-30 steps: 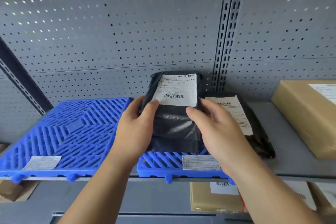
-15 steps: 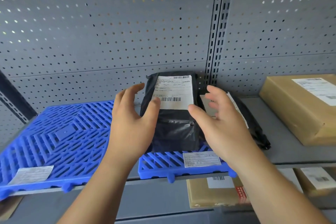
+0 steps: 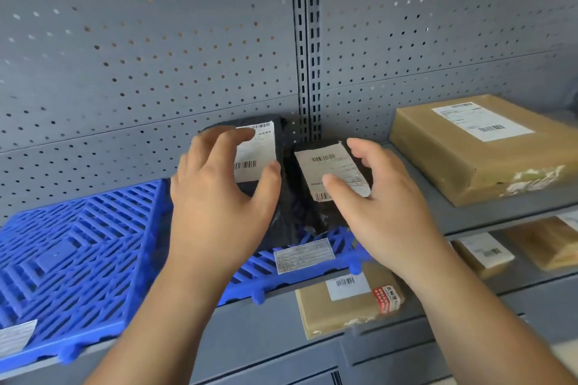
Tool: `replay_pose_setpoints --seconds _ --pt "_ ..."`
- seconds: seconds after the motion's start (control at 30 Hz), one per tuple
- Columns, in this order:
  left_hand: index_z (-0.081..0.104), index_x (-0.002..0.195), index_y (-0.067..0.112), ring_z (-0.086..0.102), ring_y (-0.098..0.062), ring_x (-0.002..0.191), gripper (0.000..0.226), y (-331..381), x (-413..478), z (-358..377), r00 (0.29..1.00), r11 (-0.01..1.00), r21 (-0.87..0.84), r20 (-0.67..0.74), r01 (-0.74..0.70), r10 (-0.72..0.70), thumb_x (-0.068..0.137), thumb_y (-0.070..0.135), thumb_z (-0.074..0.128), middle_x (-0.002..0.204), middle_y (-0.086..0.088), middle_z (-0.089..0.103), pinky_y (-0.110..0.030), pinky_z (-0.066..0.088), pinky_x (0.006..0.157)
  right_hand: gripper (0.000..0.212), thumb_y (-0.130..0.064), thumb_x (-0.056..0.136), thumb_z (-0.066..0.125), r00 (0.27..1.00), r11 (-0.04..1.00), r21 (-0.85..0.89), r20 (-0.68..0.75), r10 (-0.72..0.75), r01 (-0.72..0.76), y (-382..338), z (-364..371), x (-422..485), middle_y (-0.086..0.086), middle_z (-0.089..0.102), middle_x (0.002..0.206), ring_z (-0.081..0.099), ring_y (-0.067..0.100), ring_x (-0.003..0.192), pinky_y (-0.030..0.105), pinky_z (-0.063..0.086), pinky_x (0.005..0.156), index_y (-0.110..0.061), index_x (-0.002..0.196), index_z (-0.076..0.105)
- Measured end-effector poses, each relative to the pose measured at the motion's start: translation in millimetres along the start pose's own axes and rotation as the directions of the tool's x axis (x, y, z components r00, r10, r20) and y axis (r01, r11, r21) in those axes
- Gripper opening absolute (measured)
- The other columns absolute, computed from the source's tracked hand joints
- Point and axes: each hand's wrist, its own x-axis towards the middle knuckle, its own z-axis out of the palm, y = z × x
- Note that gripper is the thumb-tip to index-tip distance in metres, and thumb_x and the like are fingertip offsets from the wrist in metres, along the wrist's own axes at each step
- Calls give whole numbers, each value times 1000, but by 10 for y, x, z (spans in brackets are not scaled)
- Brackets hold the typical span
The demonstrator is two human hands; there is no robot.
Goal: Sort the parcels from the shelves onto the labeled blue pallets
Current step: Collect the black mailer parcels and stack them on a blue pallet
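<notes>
A black parcel [image 3: 281, 197] with a white label leans against the pegboard on the right blue pallet [image 3: 312, 272], which carries a label on its front edge. My left hand [image 3: 219, 194] hovers in front of it with fingers spread, holding nothing. A second black parcel [image 3: 331, 175] with a white label lies just to its right. My right hand [image 3: 378, 197] hovers over that one, fingers relaxed, apart from it. A second blue pallet [image 3: 72, 259] sits at the left with no parcel on it.
A large brown parcel [image 3: 481, 147] lies on the grey shelf [image 3: 438, 212] at the right. Below, on the lower shelf, are several brown parcels [image 3: 347, 303]. The grey pegboard wall [image 3: 156, 56] and its upright post [image 3: 308, 40] stand behind.
Both hands let go of the black parcel, which now leans on the right pallet. They opened and drifted right, the right hand moving over the second black parcel. The view shifted right.
</notes>
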Motion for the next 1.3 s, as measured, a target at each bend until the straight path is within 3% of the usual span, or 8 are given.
replay_pose_setpoints --seconds 0.1,0.3,0.6,0.8,0.97,1.3 --pt "61 129 29 53 -21 127 50 271 -41 140 998 998 16 -7 -59 59 87 56 53 134 6 55 -54 43 108 54 -44 93 63 999 1000 -13 -37 -12 12 143 -256 -77 -28 41 125 39 -6 125 2 25 92 -36 144 45" --pt "63 128 25 57 -26 122 49 1003 -200 689 981 983 -9 56 -184 184 88 51 55 130 3 59 -54 45 104 56 -46 94 63 993 994 -112 -120 2 -15 560 -1034 -242 -19 45 143 36 2 136 15 24 100 -35 146 44" --pt "61 128 32 56 -22 120 52 2264 -739 1844 905 949 -138 290 -283 312 84 57 47 131 10 59 -44 43 103 57 -46 93 60 958 936 -292 -261 122 -199 1435 -2415 -727 -15 43 146 38 12 136 35 38 109 -35 146 43" --pt "58 130 35 54 -20 122 53 3176 -1180 2631 773 898 -260 459 -354 438 84 58 46 130 11 58 -46 44 103 55 -38 91 63 864 865 -295 -434 257 -405 2041 -3312 -1164 -10 47 144 42 18 134 43 41 109 -31 144 48" --pt "57 133 35 51 -20 122 49 3758 -1452 3215 632 853 -331 573 -404 522 86 51 53 134 12 55 -41 39 102 57 -38 93 62 771 790 -252 -509 383 -559 2511 -3853 -1461 -8 46 149 40 17 138 34 34 110 -29 147 46" --pt "51 141 35 49 -18 128 51 4897 -1737 4650 364 721 -517 631 -462 685 93 50 60 144 12 49 -40 42 105 59 -38 93 62 523 584 -172 -683 510 -793 3483 -4860 -1564 -7 45 150 40 18 138 39 36 114 -28 148 45"
